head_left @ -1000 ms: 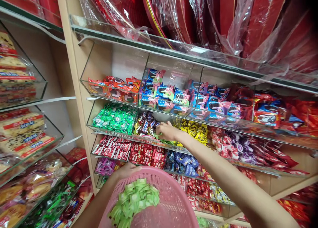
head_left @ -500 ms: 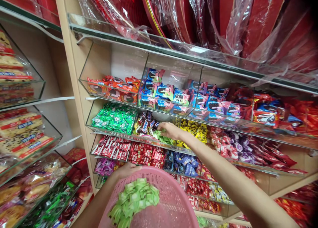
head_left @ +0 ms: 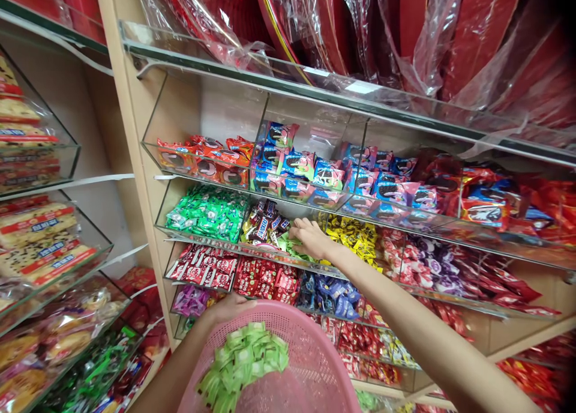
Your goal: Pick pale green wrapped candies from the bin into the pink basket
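Note:
My left hand (head_left: 231,308) is closed on the rim of a pink plastic basket (head_left: 315,341), which is tilted towards me. Inside the basket lies a heap of light green wrapped candies (head_left: 252,353). My right hand (head_left: 310,239) reaches into a clear shelf compartment, its fingers curled down on light green candies (head_left: 291,245) of the same look. Its fingertips are partly hidden among the wrappers. Snickers bars (head_left: 265,224) lie just left of that hand, and yellow-wrapped candies (head_left: 355,236) just right of it.
Green packets (head_left: 207,215) fill the compartment at the left. Above runs a glass shelf edge (head_left: 315,92) with blue cookie packs (head_left: 299,164) below it. Red packets (head_left: 265,281) and blue candies (head_left: 333,293) sit in the row beneath. Wrapped pastries (head_left: 40,227) stand on the left shelves.
My right hand has shifted very slightly within the green candy compartment, its fingers now more bent. The left hand and basket have stayed in place.

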A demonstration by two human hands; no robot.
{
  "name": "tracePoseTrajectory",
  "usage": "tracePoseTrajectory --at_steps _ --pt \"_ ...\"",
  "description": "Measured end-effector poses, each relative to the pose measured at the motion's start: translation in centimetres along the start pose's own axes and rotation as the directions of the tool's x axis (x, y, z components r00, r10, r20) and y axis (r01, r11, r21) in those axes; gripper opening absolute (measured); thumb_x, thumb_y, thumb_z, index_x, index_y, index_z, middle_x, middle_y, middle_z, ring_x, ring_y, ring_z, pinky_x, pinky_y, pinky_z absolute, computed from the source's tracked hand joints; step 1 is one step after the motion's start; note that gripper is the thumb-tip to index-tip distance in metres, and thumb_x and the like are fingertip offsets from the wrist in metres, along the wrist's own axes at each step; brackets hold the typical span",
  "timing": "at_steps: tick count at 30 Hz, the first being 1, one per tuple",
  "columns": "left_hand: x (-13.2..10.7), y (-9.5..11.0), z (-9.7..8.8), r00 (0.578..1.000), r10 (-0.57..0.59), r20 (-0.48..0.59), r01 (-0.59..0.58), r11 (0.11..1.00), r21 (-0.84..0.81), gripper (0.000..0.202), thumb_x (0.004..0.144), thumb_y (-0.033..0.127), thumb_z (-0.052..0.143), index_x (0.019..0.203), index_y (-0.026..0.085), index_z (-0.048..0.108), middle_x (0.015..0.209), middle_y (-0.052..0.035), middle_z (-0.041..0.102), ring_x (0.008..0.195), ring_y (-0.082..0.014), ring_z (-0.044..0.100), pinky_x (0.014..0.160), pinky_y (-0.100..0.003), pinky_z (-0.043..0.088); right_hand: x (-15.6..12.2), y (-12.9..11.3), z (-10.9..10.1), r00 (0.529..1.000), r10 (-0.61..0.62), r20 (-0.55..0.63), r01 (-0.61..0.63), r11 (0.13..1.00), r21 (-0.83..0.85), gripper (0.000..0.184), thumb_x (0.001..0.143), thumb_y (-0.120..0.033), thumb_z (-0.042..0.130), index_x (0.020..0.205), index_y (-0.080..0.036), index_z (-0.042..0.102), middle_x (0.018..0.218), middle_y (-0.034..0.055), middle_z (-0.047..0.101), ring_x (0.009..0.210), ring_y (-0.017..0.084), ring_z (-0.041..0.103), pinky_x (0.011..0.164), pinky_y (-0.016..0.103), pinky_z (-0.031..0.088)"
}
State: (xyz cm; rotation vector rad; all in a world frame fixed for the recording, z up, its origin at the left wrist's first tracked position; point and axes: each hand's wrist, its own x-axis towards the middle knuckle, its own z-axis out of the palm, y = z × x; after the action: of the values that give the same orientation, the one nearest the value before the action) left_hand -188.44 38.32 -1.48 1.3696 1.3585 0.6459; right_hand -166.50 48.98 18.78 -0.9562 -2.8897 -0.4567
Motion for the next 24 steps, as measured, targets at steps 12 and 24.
tracePoseTrajectory --at_steps 12,24 --pt "-0.4 0.9 0.3 1.000 0.014 0.005 -0.014 0.990 0.142 0.053 0.066 0.062 0.051 0.068 0.011 0.063 0.060 -0.0033 0.053 0.058 -0.0156 0.044 0.057 -0.027 0.034 -0.9 0.1 -0.6 0.997 0.046 -0.062 -0.033 0.978 0.204 0.015 0.082 -0.023 0.055 0.096 -0.018 0.053 0.100 0.0054 0.059 0.092 0.019 0.046 0.076 0.031 0.028" --pt "0.3 -0.8 0.5 1.000 0.028 0.004 -0.028 0.999 0.044 0.053 0.064 0.063 0.056 0.067 0.011 0.062 0.060 -0.0024 0.052 0.057 -0.0138 0.042 0.056 -0.025 0.033 -0.7 -0.2 0.6 0.994 0.008 -0.113 -0.002 0.999 0.053 0.013 0.083 -0.024 0.053 0.095 -0.019 0.056 0.094 0.0068 0.062 0.092 0.022 0.044 0.080 0.037 0.023"
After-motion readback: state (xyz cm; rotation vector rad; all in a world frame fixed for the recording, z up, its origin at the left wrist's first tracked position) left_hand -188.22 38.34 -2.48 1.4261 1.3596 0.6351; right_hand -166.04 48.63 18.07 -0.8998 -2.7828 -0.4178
